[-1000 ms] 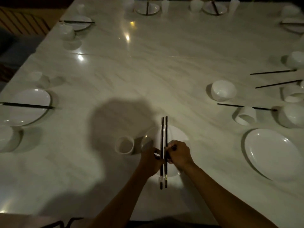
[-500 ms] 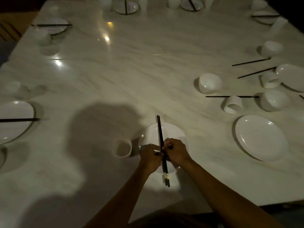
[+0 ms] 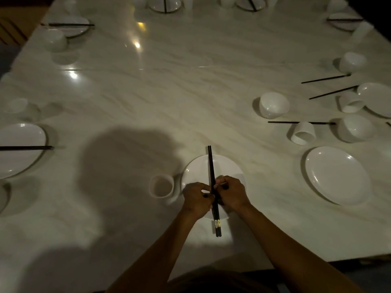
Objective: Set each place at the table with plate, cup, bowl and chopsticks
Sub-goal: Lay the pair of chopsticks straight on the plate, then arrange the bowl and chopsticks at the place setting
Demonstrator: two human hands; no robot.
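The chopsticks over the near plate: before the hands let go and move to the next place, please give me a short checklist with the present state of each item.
1. Chopsticks paired and parallel: ok, the two sticks lie side by side.
2. Chopsticks centred across the near plate: ok, they cross about its middle, both ends overhanging.
3. Grip: left hand and right hand both pinch the pair; resting fully on the plate: cannot tell.
4. Cup upright beside the plate: ok.
5. Bowl at this place: not ok, none beside the plate.
6. Next place: the plate on the right bare; tipped cup: not ok.
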